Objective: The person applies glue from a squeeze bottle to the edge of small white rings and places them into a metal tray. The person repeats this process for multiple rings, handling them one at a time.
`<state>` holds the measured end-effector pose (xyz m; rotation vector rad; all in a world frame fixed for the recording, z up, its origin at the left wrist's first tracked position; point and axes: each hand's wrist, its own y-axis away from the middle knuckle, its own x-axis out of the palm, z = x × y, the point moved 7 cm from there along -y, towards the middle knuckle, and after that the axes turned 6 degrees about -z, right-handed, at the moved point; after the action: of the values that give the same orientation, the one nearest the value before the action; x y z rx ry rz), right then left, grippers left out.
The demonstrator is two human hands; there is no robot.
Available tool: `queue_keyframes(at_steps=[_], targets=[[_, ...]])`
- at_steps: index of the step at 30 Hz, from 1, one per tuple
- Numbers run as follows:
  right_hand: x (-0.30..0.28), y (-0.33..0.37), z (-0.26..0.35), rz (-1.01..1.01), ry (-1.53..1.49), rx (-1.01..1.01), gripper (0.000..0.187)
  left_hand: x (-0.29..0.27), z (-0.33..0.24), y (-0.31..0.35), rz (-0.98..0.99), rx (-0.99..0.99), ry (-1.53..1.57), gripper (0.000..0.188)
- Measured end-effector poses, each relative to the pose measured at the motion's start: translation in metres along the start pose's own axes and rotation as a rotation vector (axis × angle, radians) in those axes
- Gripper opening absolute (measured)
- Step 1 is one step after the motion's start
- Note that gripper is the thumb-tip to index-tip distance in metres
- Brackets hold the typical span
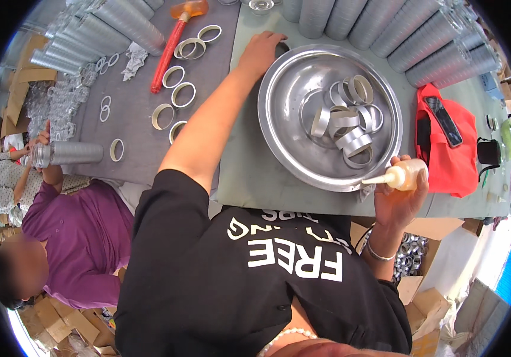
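Observation:
My right hand is closed round a squeeze bottle of amber liquid. Its pale pointed nozzle faces left, over the near right rim of a wide metal basin. Several silver metal rings lie loose in a heap in the basin. At the basin's far left rim, the fingers of my left hand curl at a small dark thing, mostly hidden and too unclear to name.
Tall stacks of silver rings line the table's far side. To the right lies a red bag with a phone on it. A red-handled mallet and loose rings lie left. A co-worker in purple holds a ring stack.

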<state>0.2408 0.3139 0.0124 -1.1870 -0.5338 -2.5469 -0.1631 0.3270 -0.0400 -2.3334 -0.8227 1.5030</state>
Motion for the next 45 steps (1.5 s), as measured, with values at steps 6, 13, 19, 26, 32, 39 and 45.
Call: queue_keyframes(at_steps=[6, 13, 19, 26, 32, 39, 45], targets=[[-0.018, 0.000, 0.016, 0.034, 0.009, -0.044, 0.042, -0.069, 0.029, 0.042, 0.026, -0.355, -0.399, 0.062], [-0.014, -0.009, 0.013, -0.011, -0.026, -0.052, 0.040, -0.136, -0.018, 0.048, -0.212, -0.245, -0.337, 0.064], [-0.005, -0.002, 0.024, 0.035, -0.053, -0.052, 0.042, -0.040, -0.161, 0.089, 0.565, -0.072, 0.063, 0.091], [-0.012, 0.013, 0.037, 0.031, -0.033, -0.092, 0.044, -0.039, -0.179, 0.102, 0.583, -0.318, 0.734, 0.078], [0.012, 0.020, 0.025, 0.112, -0.039, -0.114, 0.046, -0.074, -0.195, 0.139, 0.527, -0.434, 1.547, 0.082], [0.024, 0.028, 0.034, 0.126, 0.117, -0.324, 0.054, -0.118, -0.141, 0.179, 0.004, -0.554, 1.174, 0.072], [0.020, 0.029, 0.030, 0.135, 0.115, -0.287, 0.055, -0.128, -0.117, 0.232, 0.053, -0.403, 0.181, 0.061]])
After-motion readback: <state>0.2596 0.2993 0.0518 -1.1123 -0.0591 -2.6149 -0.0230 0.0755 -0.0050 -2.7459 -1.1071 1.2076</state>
